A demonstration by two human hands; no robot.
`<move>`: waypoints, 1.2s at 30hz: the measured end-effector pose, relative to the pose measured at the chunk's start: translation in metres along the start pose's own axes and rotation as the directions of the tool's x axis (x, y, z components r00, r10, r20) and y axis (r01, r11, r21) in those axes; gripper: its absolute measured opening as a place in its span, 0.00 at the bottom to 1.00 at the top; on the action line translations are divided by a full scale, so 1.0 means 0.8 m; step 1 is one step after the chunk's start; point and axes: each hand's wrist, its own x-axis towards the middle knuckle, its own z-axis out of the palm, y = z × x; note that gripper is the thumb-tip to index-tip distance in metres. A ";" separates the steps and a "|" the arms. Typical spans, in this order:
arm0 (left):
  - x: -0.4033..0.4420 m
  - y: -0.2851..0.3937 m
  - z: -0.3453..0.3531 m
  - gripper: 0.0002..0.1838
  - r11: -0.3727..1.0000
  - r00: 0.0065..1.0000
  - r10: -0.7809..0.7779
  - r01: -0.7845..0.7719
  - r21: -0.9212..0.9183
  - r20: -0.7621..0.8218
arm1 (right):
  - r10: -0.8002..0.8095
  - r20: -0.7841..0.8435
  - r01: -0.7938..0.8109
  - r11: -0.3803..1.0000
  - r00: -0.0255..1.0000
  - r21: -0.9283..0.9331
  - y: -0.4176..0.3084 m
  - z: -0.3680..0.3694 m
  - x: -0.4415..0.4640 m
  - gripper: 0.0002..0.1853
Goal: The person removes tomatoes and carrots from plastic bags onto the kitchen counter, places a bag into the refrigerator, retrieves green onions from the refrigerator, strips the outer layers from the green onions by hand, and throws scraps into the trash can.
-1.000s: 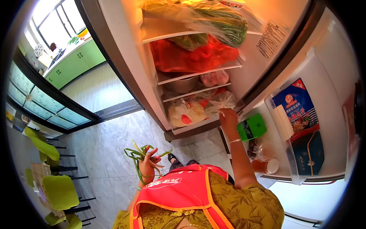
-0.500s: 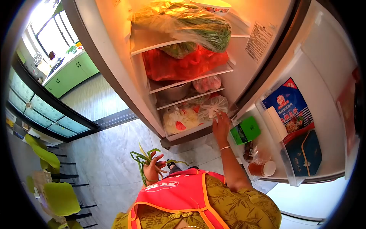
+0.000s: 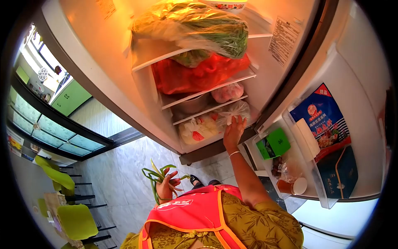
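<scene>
My left hand (image 3: pixel 166 187) is closed around a small bunch of scallions (image 3: pixel 154 175), whose green leaves bend out on both sides. Inside the open fridge (image 3: pixel 199 152), my right hand (image 3: pixel 235 132) reaches to the bottom compartment. Its fingers are on a clear plastic bag (image 3: pixel 238 111), apparently gripping it; the fingertips are partly hidden against the film. What the clear bag contains cannot be made out. Left of it in the same compartment lies a whitish bag with red print (image 3: pixel 200 129).
Above are a red plastic bag (image 3: pixel 199 74), wrapped leafy greens (image 3: pixel 224 35), a bag of pinkish round items (image 3: pixel 227 92) and a metal pot (image 3: pixel 192 104). The open door (image 3: pixel 360 124) at right holds a green box (image 3: pixel 273 143) and a blue packet (image 3: pixel 319 114). Green chairs (image 3: pixel 76 222) stand left.
My right hand has shifted slightly left and down, still at the clear bag. The view has tilted and moved a little. My left hand keeps the scallions in nearly the same place.
</scene>
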 end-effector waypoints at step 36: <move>0.031 0.063 -0.075 0.13 0.951 0.961 0.226 -0.253 -0.178 -0.162 | 0.092 0.763 -0.756 0.252 0.640 0.604 0.031 0.112 -0.005 0.05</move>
